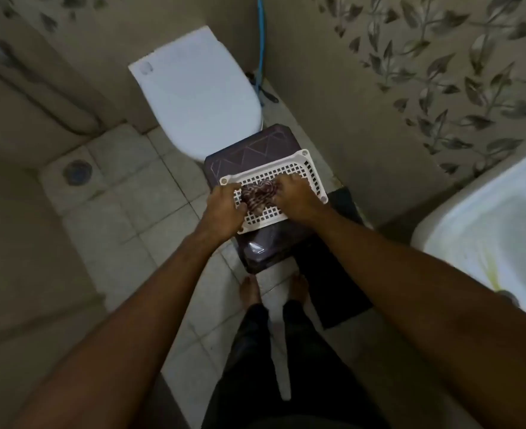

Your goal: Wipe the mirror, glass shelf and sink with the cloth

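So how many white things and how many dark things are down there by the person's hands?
White: 3, toilet, basket, sink
Dark: 2, stool, mat
Patterned: 1, cloth, under left hand and right hand
Total: 6

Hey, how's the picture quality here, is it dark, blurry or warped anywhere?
Head view: dim overall, brightest on the toilet lid and sink; wide-angle bending stretches the forearms and curves the walls at the edges; the cloth between the left hand and right hand is soft, its pattern smeared.
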`<state>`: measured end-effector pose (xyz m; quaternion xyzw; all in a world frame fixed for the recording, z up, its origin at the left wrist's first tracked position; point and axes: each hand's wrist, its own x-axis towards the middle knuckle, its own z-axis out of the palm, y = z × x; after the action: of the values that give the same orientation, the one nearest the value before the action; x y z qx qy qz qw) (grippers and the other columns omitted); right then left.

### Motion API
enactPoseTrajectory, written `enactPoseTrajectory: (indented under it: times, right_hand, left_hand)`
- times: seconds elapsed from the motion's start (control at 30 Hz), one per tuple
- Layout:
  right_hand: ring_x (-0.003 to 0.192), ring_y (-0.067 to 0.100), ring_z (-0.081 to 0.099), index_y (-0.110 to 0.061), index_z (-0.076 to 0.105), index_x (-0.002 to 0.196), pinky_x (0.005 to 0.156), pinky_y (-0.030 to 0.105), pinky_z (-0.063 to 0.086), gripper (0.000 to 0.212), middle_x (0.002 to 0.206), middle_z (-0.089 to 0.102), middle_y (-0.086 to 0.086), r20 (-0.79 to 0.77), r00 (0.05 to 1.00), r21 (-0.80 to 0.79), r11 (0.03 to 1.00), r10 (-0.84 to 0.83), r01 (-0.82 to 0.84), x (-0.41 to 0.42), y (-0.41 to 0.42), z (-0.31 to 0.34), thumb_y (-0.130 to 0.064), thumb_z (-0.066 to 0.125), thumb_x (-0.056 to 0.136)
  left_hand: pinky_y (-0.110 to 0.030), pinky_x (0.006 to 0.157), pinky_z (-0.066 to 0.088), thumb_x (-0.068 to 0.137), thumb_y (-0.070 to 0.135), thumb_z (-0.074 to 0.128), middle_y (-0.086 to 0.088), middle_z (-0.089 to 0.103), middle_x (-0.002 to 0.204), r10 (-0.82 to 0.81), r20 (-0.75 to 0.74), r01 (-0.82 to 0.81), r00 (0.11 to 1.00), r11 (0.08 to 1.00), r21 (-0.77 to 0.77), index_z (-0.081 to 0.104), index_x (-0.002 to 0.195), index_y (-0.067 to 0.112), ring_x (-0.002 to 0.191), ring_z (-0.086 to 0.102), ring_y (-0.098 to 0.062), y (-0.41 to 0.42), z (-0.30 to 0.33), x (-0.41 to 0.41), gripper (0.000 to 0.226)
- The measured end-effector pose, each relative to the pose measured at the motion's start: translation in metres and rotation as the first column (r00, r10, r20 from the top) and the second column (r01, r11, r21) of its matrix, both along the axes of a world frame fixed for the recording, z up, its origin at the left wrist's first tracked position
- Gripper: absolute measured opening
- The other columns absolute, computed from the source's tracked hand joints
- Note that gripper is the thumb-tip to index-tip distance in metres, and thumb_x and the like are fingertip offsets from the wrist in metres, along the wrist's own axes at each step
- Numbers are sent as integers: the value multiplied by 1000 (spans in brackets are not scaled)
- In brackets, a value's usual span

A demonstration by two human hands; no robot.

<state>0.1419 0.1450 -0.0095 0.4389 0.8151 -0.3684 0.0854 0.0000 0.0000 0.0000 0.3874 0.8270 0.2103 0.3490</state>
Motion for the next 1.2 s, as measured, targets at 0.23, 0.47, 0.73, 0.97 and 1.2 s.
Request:
enactPoseTrajectory:
  times: [0.23,0.47,0.73,0.97,1.2]
  right_hand:
    - [147,49,12,-32,15,158,112,70,22,86,164,6,19,226,953,-8,979,201,-205,-19,11,-63,-29,68,90]
    - [123,39,45,-24,35,151,101,52,42,56,137,44,17,230,921,176,917,316,-358,-27,0,-100,-19,50,97]
    - [97,29,56,-9,59,103,78,35,44,24,110,56,14,-63,996,-24,998,-59,57,-29,6,-82,-9,67,80]
    - [75,20,56,-16,58,81,62,21,37,20,81,63,4,-408,865,-98,955,-294,278,-20,2,-5,-3,66,68]
    - [76,18,53,-5,63,89,66,27,38,23,87,61,8,-493,827,36,944,-269,329,19,12,89,-10,72,68]
  left_hand:
    - [-42,109,37,92,16,59,-17,46,136,85,24,-84,996,995,-55,45,142,12,128,45,-31,0,7,10,52]
    - [-45,104,44,93,17,59,-11,47,132,159,65,-152,985,983,-99,48,140,16,119,51,-28,-9,-1,14,49]
    - [-42,105,45,95,17,58,-7,46,137,148,95,-138,984,985,-98,44,142,18,123,51,-24,5,7,11,49]
    - [-43,95,52,94,21,58,6,52,125,182,195,-205,964,973,107,45,134,32,111,58,-15,26,44,13,43]
    - [-43,103,46,95,40,52,1,53,132,92,169,-132,981,961,244,45,140,26,120,54,-15,68,108,27,48]
